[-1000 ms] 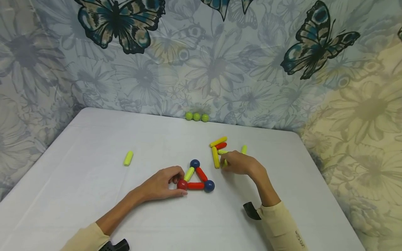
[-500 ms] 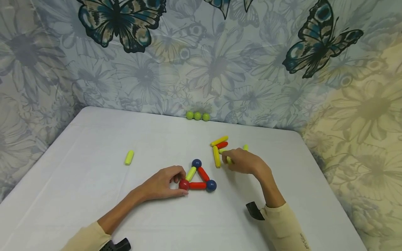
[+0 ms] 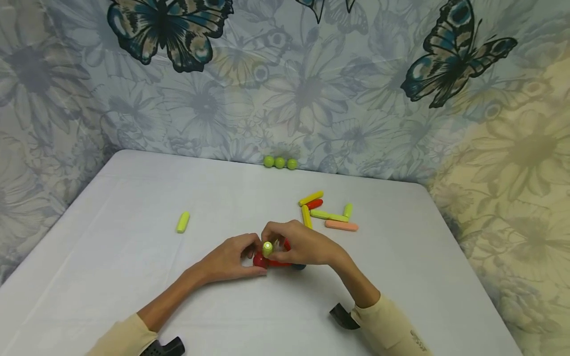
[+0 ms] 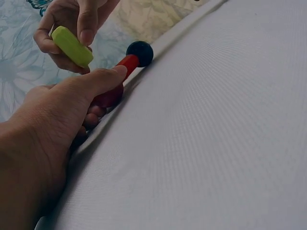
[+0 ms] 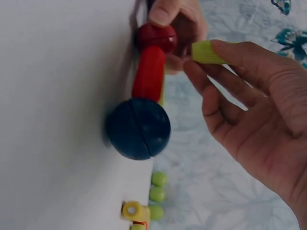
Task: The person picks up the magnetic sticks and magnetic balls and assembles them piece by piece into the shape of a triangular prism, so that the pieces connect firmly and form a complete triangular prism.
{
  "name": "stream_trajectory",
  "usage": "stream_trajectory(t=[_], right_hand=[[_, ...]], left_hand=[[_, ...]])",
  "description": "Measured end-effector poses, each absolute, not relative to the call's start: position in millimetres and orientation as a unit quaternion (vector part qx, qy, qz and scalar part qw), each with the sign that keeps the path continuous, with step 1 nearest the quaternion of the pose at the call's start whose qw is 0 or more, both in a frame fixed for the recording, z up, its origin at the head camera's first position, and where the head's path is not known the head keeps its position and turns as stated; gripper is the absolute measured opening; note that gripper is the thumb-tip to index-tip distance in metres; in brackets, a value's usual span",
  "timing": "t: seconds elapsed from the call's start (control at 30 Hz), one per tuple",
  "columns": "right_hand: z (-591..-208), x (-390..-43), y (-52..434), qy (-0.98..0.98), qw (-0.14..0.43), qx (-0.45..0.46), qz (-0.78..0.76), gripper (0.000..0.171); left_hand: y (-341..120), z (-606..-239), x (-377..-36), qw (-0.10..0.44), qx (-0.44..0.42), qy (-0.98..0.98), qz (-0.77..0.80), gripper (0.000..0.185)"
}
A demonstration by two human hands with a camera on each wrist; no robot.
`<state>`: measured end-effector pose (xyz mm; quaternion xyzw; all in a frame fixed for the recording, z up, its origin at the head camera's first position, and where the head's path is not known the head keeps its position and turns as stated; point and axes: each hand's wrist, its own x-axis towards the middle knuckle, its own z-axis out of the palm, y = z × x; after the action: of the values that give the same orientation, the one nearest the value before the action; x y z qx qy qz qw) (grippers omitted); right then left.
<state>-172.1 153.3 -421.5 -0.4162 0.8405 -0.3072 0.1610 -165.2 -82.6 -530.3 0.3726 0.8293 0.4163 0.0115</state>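
A triangle of building rods and balls lies on the white table. My left hand grips its red ball between thumb and fingers. A red rod joins that ball to a large blue ball. Just above the red ball, my right hand pinches a short yellow-green rod between thumb and fingertips. The rod's round end faces the head camera; in the left wrist view the rod is tilted and apart from the red ball. My right hand hides the triangle's far corner in the head view.
Beyond my right hand lie loose rods: a yellow rod, a red rod, a salmon rod and several others. One yellow-green rod lies alone at left. Three green balls line the table's back edge by the patterned wall.
My right hand has picked up a yellow-green rod from the loose pile and brought it left, over the triangle's red ball. My left hand keeps its grip on the ball.
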Motion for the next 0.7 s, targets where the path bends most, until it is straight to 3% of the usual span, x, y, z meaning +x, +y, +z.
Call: stream_trajectory(t=[0.3, 0.7], right_hand=[[-431.7, -171.1, 146.6, 0.843, 0.187, -0.409, -0.296, 0.020], [-431.2, -169.1, 145.3, 0.852, 0.176, -0.409, -0.274, 0.022]], left_hand=[[-82.6, -532.9, -165.0, 0.020, 0.369, 0.830, 0.419, 0.038], [-83.0, -529.5, -164.5, 0.017, 0.367, 0.833, 0.414, 0.040]])
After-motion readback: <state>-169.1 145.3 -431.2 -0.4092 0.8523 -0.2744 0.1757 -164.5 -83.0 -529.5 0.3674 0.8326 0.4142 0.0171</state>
